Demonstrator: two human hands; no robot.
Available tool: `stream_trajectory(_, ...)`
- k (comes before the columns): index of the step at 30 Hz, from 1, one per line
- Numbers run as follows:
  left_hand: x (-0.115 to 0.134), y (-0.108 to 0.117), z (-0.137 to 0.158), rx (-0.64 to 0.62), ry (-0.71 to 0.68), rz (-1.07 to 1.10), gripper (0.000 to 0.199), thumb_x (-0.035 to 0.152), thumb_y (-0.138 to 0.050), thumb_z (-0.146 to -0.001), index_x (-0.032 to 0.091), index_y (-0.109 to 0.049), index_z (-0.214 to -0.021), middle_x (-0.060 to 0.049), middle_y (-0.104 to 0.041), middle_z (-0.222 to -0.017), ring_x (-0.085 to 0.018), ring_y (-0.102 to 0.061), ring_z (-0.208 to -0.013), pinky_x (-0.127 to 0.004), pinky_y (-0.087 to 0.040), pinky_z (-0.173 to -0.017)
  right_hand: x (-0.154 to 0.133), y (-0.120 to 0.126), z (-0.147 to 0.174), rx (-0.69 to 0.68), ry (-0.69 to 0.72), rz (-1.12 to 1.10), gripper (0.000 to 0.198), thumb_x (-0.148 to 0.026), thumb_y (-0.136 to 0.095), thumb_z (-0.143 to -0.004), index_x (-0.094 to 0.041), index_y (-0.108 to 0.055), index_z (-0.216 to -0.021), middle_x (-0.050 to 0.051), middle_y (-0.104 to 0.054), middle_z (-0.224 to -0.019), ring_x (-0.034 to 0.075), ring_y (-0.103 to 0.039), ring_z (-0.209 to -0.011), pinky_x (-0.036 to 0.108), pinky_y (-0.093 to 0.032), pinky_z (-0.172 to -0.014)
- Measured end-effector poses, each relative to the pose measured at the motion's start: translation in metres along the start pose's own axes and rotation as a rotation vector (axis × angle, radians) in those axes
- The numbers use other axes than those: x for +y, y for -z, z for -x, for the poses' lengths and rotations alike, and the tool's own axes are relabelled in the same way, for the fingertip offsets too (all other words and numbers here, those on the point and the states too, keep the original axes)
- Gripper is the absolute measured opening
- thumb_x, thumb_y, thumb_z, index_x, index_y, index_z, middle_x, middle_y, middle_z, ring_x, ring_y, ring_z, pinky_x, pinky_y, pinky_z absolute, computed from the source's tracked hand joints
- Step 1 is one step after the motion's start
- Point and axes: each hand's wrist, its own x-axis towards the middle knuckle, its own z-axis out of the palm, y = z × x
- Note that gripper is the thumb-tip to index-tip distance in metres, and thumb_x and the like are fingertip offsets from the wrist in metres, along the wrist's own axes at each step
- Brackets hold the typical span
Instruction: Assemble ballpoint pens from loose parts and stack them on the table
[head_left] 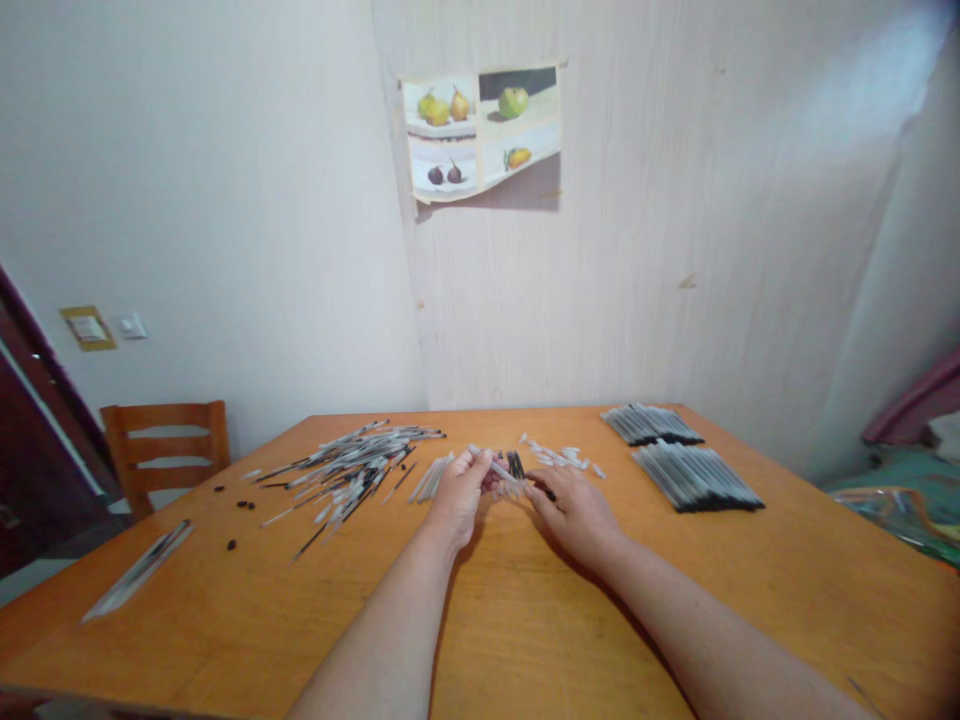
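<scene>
The left hand (459, 492) pinches a tube (504, 470), its long axis slanting toward the right hand (579, 512); the latter's grip I cannot tell.

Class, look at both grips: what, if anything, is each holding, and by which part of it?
The left grip holds a slim translucent tube toward the end at the picture's left. Whether the right grip holds anything cannot be told.

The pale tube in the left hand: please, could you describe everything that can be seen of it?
The pale tube is slim, straight and translucent, apparently plastic. The left hand holds it above the wooden table, slanting down across the picture toward the right hand. Its lower end is close to that hand; whether they touch is unclear.
</scene>
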Motion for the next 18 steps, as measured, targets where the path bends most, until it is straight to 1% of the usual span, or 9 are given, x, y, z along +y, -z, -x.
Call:
stream_trajectory(3,-0.002,0.009,-0.007,0.104,0.001,0.033,0.042,0.053,-0.069,-0.074,0.015,-0.061,-0.088,-0.006,-0.067,-0.076,-0.011,-0.058,-0.063,-0.022,-0.042,-0.060,0.005,0.000,-0.001,0.023,-0.064,0.023,0.022,-0.028,-0.047,-0.092,-0.020,-0.067,-0.093,0.005,-0.067,-0.094,0.019,-0.055,-0.092,0.028,-0.038,-0.081)
stream_trajectory(7,-0.003,0.016,-0.013,0.221,-0.003,0.015,0.049,0.060,-0.064,-0.074,0.014,-0.063,-0.092,0.001,-0.058,-0.062,-0.007,-0.047,-0.048,-0.020,-0.033,-0.048,0.006,-0.001,-0.001,0.021,-0.159,0.114,0.018,-0.026,-0.049,-0.088,-0.020,-0.065,-0.085,0.004,-0.066,-0.090,0.018,-0.055,-0.087,0.027,-0.036,-0.076)
stream_trajectory(10,-0.004,0.019,-0.014,0.259,0.021,0.044,0.053,0.062,-0.063,-0.074,0.015,-0.063,-0.095,0.004,-0.053,-0.058,-0.007,-0.043,-0.044,-0.019,-0.029,-0.044,0.002,-0.004,-0.002,0.000,-0.208,0.178,0.017,-0.024,-0.049,-0.085,-0.021,-0.066,-0.082,0.004,-0.067,-0.089,0.018,-0.056,-0.085,0.027,-0.035,-0.070)
stream_trajectory(13,-0.004,0.021,-0.015,0.280,0.056,0.088,0.052,0.062,-0.064,-0.073,0.015,-0.063,-0.096,0.004,-0.052,-0.057,-0.007,-0.043,-0.044,-0.019,-0.029,-0.044,-0.003,-0.007,-0.008,-0.041,-0.270,0.231,0.018,-0.023,-0.049,-0.083,-0.021,-0.067,-0.080,0.005,-0.068,-0.087,0.018,-0.058,-0.080,0.027,-0.033,-0.063)
stream_trajectory(16,-0.005,0.021,-0.016,0.291,0.091,0.116,0.049,0.059,-0.064,-0.075,0.014,-0.063,-0.095,0.004,-0.051,-0.058,-0.006,-0.043,-0.044,-0.019,-0.031,-0.045,-0.007,-0.009,-0.022,-0.129,-0.346,0.260,0.018,-0.024,-0.050,-0.081,-0.021,-0.068,-0.077,0.007,-0.070,-0.084,0.019,-0.061,-0.076,0.027,-0.033,-0.059)
stream_trajectory(18,-0.005,0.020,-0.016,0.291,0.110,0.133,0.047,0.057,-0.064,-0.075,0.014,-0.063,-0.094,0.004,-0.051,-0.058,-0.006,-0.043,-0.044,-0.020,-0.032,-0.046,-0.009,-0.010,-0.034,-0.200,-0.396,0.265,0.017,-0.024,-0.052,-0.079,-0.021,-0.069,-0.077,0.008,-0.071,-0.082,0.021,-0.063,-0.076,0.027,-0.035,-0.059)
